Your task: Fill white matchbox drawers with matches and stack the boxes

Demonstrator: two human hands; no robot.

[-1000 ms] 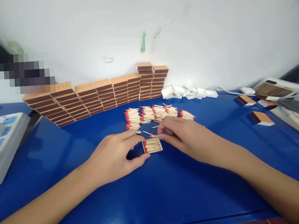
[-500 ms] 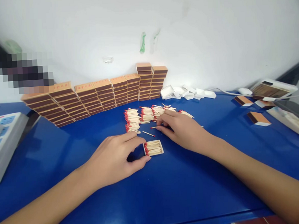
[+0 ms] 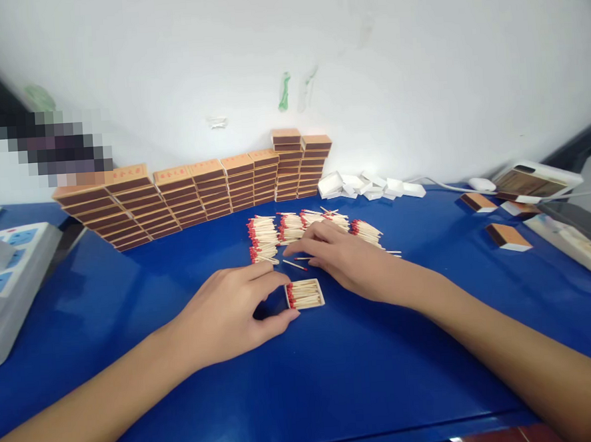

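Note:
In the middle of the blue table lies a small white matchbox tray (image 3: 322, 293), with a layer of red-headed matches (image 3: 306, 292) inside. My left hand (image 3: 231, 315) grips its left end between thumb and forefinger. Farther back, my right hand (image 3: 350, 254) hovers low with fingers apart and nothing visibly held; some fingertips are hidden. A loose match (image 3: 295, 265) lies just beyond the tray, and another match head shows near my right thumb. Bundles of matches (image 3: 263, 233) lie behind, partly covered by my right hand.
Closed matchboxes (image 3: 204, 193) are stacked in a long row against the wall. White empty trays (image 3: 368, 184) are heaped right of them. Farther right are a few loose matchboxes (image 3: 509, 236), a cable and a phone-like object (image 3: 540, 178). A power strip (image 3: 16, 278) stands at the left.
My right hand has shifted slightly left, its fingers spreading more. More of the match bundle on the right shows. My left hand stays on the tray, and the view has moved slightly.

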